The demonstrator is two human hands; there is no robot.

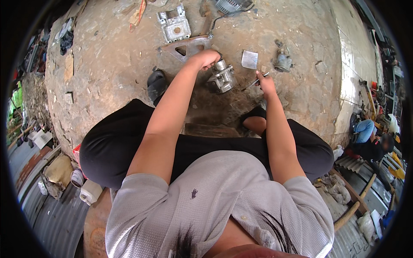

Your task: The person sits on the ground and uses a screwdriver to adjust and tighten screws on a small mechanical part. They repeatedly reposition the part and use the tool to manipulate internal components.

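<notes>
A silver cast-metal machine part (223, 81) with a round neck stands on the dirty floor in front of me. At its top left is my left hand (207, 59), fingers curled in against the neck. My right hand (265, 82), just to the right, is closed around a thin pen-like tool (254, 83). The tool's dark tip points down and left, toward the base of the part, and stays apart from it. What kind of tool it is, I cannot make out. Between and beyond my hands lies a small silvery square sheet (249, 59).
Beyond my left hand lie a flat metal bracket (189, 48) and a square metal housing (174, 25). A finned motor (232, 6) with a cable is farther off. A small metal fitting (282, 61) sits at right. Another person (368, 144) sits at the far right.
</notes>
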